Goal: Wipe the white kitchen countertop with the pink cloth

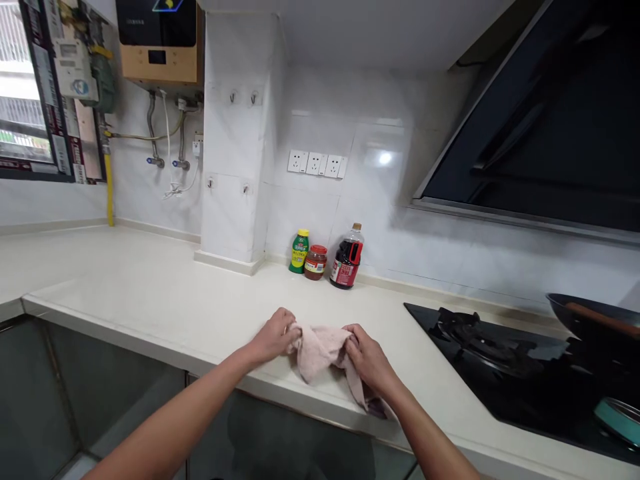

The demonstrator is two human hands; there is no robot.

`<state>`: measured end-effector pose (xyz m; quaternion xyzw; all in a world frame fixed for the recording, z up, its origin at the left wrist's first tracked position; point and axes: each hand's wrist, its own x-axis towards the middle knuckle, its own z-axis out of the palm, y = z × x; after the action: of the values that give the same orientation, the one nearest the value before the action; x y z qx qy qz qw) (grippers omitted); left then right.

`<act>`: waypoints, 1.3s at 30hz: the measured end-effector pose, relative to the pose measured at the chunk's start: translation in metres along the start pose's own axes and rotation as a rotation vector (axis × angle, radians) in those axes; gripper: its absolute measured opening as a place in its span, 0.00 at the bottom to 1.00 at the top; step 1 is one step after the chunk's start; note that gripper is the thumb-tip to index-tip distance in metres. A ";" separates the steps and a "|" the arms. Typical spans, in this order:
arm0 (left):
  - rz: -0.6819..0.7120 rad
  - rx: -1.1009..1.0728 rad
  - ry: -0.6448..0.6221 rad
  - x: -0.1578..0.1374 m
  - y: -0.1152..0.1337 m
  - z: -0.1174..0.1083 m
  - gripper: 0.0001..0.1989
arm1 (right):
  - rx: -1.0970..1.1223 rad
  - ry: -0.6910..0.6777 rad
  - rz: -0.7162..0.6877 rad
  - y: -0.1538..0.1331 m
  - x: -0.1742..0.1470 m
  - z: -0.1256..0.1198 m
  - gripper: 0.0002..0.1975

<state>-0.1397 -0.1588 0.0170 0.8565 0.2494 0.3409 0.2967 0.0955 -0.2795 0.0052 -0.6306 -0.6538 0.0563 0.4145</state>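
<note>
Clamping one pink cloth (320,352), the left hand (273,337) and right hand (369,359) hold its gathered ends near the front edge of the counter (150,293); its contact there is hard to tell; it is taken up but crumpled, so handling looks unfinished; one green bottle (299,253), one jar (315,262) and one dark bottle (346,260) stand behind.

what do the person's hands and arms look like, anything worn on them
Both the left hand and the right hand are bare, with no gloves. The left forearm and right forearm show no sleeve, watch, bracelet or marking as far as the picture reaches. Whether a ring is worn is too small to tell.
</note>
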 end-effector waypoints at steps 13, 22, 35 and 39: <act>-0.144 0.033 0.230 0.028 0.020 -0.083 0.21 | 0.415 -0.299 0.092 -0.048 0.044 0.003 0.21; -0.125 0.355 0.127 0.015 0.047 -0.150 0.19 | 0.610 -0.173 0.097 -0.074 0.072 0.024 0.26; 0.044 0.328 0.392 0.095 0.069 -0.119 0.16 | -0.005 0.269 -0.129 -0.069 0.122 -0.088 0.18; 0.068 0.188 0.182 0.055 0.047 -0.092 0.17 | -0.126 0.048 -0.117 -0.043 0.070 -0.089 0.11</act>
<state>-0.1612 -0.1255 0.1276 0.8540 0.2771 0.4021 0.1795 0.1265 -0.2666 0.1216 -0.6173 -0.6817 -0.0244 0.3919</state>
